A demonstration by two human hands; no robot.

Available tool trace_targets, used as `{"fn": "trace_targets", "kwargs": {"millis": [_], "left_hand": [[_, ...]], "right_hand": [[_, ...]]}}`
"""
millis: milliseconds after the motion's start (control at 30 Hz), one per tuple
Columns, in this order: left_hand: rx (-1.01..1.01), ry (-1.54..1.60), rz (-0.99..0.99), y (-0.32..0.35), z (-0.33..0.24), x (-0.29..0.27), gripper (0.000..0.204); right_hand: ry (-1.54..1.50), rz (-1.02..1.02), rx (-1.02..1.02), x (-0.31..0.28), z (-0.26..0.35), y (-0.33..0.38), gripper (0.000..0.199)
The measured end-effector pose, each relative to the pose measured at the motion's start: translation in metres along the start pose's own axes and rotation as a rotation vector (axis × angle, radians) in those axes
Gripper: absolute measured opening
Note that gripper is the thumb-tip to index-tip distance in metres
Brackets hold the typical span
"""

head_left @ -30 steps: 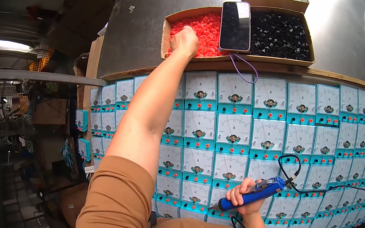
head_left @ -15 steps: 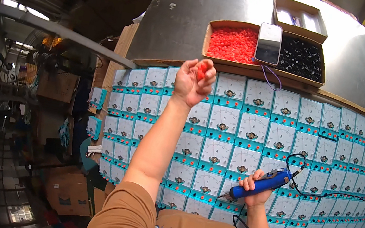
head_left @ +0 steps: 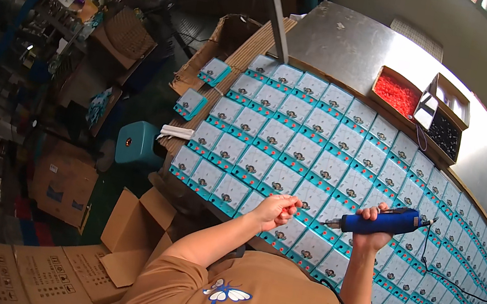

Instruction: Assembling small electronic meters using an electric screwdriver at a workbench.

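Observation:
My left hand [head_left: 274,212] is closed with its fingers curled around small red plastic pieces, of which only bits show. It hovers over the near rows of panel meters [head_left: 277,133], which have white faces and teal bases with red and black terminals. In my right hand [head_left: 370,237] lies a blue electric screwdriver [head_left: 382,222], fingers wrapped round its body. The bit points left, toward my left hand, just above the meters; whether it touches one I cannot tell. A black cord runs from the tool's rear end to the right.
Beyond the meters, a box of red pieces [head_left: 395,93] and a box of black parts [head_left: 444,133] stand with a phone [head_left: 425,110] between them. Two separate meters [head_left: 190,103] sit at the left edge. A teal stool [head_left: 138,144] and an open carton [head_left: 136,224] are at left.
My left hand has come back from near the red-piece box to the near meters, its fingers now more closed. The screwdriver has turned nearly level. The view has swung leftward.

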State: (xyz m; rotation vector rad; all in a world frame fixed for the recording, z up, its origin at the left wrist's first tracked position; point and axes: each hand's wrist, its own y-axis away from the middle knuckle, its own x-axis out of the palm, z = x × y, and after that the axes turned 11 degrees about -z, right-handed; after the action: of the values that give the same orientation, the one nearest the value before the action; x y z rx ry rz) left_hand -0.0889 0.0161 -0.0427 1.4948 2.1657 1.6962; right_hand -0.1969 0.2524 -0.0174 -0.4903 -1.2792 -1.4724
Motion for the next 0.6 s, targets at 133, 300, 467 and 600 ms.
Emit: {"fn": "trace_targets", "kwargs": {"millis": [133,300,467,600], "left_hand": [[0.058,0.062,0.043,0.032,0.022,-0.034,0.018],[0.145,0.169,0.009,0.06,0.021,-0.08,0.02],[0.223,0.135,-0.024,0.096,0.01,-0.137,0.021],[0.058,0.258,0.08,0.12,0.006,-0.191,0.021]], "right_hand": [[0.029,0.192,0.024,0.033,-0.048,0.033,0.033],[0.197,0.285,0.047,0.057,-0.126,0.061,0.034],[0.28,0.348,0.107,0.071,-0.204,0.099,0.033],[0.368,0.53,0.21,0.075,-0.254,0.119,0.038]]}}
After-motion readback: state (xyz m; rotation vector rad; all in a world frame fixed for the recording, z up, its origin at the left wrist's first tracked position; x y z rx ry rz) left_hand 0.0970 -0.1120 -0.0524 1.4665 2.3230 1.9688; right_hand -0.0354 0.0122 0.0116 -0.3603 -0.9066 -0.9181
